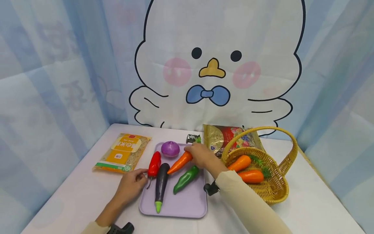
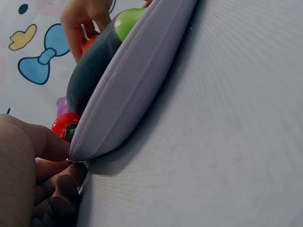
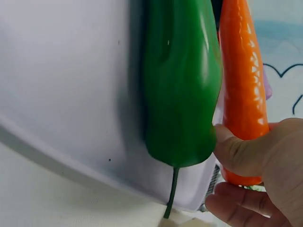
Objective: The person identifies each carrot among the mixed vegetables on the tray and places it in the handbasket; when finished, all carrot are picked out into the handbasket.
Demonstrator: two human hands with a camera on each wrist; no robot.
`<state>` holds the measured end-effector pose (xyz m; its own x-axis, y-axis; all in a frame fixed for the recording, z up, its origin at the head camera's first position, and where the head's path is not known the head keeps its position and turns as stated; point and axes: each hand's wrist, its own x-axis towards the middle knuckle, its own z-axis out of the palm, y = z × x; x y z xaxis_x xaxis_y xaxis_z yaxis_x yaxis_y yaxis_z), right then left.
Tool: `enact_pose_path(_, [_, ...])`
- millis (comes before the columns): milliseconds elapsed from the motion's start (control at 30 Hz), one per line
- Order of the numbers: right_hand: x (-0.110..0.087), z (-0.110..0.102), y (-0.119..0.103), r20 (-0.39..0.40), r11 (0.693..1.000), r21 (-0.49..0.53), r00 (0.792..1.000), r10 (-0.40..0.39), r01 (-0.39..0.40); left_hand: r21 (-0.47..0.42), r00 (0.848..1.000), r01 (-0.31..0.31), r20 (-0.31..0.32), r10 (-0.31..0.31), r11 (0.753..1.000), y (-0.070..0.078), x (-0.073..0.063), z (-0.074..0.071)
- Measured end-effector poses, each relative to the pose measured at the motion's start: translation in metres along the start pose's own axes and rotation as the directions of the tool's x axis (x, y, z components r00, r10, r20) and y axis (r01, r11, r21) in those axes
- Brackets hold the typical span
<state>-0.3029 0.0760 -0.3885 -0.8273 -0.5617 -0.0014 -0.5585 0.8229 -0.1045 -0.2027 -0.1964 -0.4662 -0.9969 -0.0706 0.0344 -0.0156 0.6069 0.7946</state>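
Observation:
My right hand [image 1: 201, 156] grips an orange carrot [image 1: 181, 162] by its thick end, its tip pointing down-left toward the eggplant. In the right wrist view, thumb and fingers close around the carrot [image 3: 242, 80] beside a green pepper [image 3: 182, 90]. My left hand [image 1: 132, 184] pinches the left rim of the lilac tray [image 1: 181, 208], thumb above and fingers below in the left wrist view. On the tray lie a red pepper [image 1: 155, 164] near the left fingertips, a dark eggplant [image 1: 161, 183] with a green end, a purple onion [image 1: 170, 149] and the green pepper.
Right of the tray stands a yellow wicker basket [image 1: 274, 190] with a tall handle, holding two carrots [image 1: 251, 176]. A bag of grain [image 1: 122, 152] lies at left. A gold-and-red packet [image 1: 216, 139] and a small black packet [image 1: 191, 138] lie behind, before a printed curtain.

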Motion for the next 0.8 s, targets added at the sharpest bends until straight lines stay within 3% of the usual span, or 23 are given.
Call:
enact_pose_path(267, [-0.014,-0.008,-0.011,-0.061,1.0,-0.031,0.998,-0.001,-0.001,-0.003,1.0,0.001,-0.002,-0.001,1.0,0.0,-0.001,0.0])
enact_pose_path(633, [-0.037,-0.021,-0.026,-0.146,0.995,-0.076,0.986,-0.077,0.066,-0.002,1.0,-0.001,0.008,0.001,1.0,-0.001,0.0,0.0])
enact_pose_path(800, [-0.048,-0.026,-0.034,-0.186,0.987,-0.143,0.977,-0.105,0.078,0.0,1.0,-0.009,0.01,0.009,1.0,-0.001,0.001,0.0])
